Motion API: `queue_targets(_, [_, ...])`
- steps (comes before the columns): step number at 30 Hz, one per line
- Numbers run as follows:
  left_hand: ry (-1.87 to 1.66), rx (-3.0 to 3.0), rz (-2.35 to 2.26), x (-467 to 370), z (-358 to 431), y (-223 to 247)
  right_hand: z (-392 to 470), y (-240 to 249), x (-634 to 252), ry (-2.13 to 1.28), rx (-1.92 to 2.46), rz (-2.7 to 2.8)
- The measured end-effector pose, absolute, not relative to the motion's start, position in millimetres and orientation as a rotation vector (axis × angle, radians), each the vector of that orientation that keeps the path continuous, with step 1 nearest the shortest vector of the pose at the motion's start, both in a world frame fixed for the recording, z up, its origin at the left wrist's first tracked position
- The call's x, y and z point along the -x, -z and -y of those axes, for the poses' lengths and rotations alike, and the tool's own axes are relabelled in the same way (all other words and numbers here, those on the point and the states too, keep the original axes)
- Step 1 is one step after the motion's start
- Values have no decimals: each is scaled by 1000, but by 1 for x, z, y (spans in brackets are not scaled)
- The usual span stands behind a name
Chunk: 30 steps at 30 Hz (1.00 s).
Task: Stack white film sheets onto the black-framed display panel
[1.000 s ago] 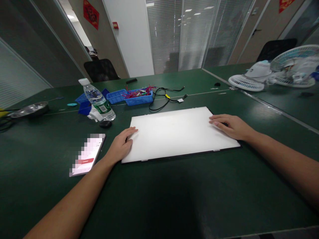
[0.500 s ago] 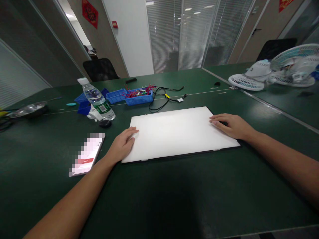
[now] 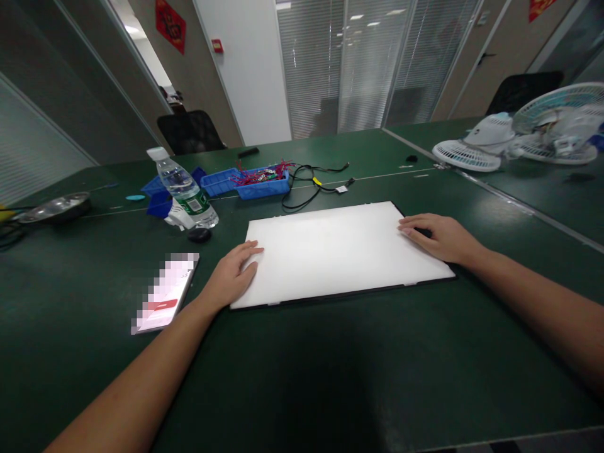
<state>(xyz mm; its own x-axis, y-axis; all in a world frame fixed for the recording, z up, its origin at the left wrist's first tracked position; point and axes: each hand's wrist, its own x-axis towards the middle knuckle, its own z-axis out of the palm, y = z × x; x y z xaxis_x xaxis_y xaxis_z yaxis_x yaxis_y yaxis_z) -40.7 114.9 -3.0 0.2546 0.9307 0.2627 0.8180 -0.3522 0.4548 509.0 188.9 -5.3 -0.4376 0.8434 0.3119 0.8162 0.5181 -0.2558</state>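
Observation:
A flat white rectangular panel [image 3: 325,255] with a thin black edge lies on the dark green table [image 3: 302,371] in front of me. My left hand [image 3: 233,277] rests over its left edge, fingers stretched onto the white surface. On the opposite side, my right hand [image 3: 436,236] lies across the right edge, its fingertips touching the white face. Both hands are open, and neither grips the panel. To the left of my left forearm lies a phone [image 3: 165,302] with a lit, partly pixelated screen.
Behind the phone are a black mouse [image 3: 199,234] and a tilted water bottle [image 3: 189,195]. Blue bins [image 3: 264,189], one holding red wires, and a black cable [image 3: 302,204] lie beyond the panel. White fan parts [image 3: 472,154] sit at the far right, a metal dish [image 3: 56,206] far left.
My right hand has shifted very slightly to the right along the panel. My left hand has barely moved, and the panel lies in the same place.

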Motion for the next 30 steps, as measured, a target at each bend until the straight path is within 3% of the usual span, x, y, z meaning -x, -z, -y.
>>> queue_targets(30, [-767, -2314, -1625, 40, -115, 4, -185, 0, -502, -24, 1466, 2337])
